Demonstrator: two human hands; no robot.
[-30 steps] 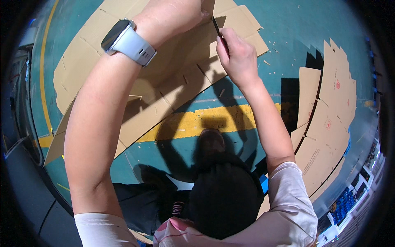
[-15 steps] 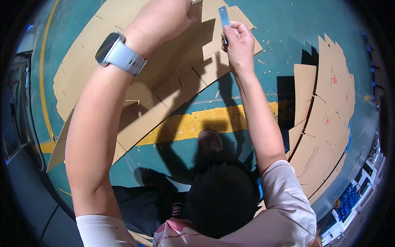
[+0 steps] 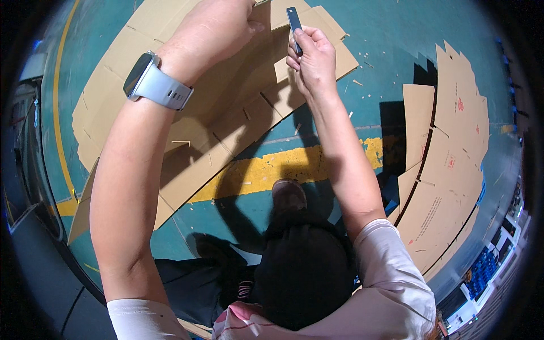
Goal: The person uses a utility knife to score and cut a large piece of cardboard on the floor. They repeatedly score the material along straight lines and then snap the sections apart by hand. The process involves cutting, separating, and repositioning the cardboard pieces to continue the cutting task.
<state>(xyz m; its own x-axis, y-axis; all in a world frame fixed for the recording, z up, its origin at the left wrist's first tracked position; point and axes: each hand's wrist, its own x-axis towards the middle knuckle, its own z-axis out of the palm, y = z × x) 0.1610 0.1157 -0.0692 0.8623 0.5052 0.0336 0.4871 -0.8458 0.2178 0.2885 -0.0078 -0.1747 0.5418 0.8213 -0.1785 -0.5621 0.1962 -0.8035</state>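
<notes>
A large brown cardboard sheet (image 3: 209,122), creased and slotted along its edges, lies across the floor ahead of me. My left hand (image 3: 224,25), with a watch (image 3: 153,82) on its wrist, is over its far part. Its fingers are closed around a cardboard edge at the top of the picture, partly cut off by the rim. To its right, my right hand (image 3: 315,54) grips a narrow flat metal strip (image 3: 294,22) with a small hole near its upper end. The strip points up and away, just above the sheet's right side.
More flat cardboard sheets (image 3: 447,164) are stacked at the right. Small cardboard scraps (image 3: 357,83) litter the green floor, which has a worn yellow line (image 3: 272,169). My shoe (image 3: 289,195) stands close to the sheet. Dark equipment (image 3: 28,238) borders the left side.
Both hands have shifted slightly left. The metal strip has turned in my right hand, its face going from bright to dark.
</notes>
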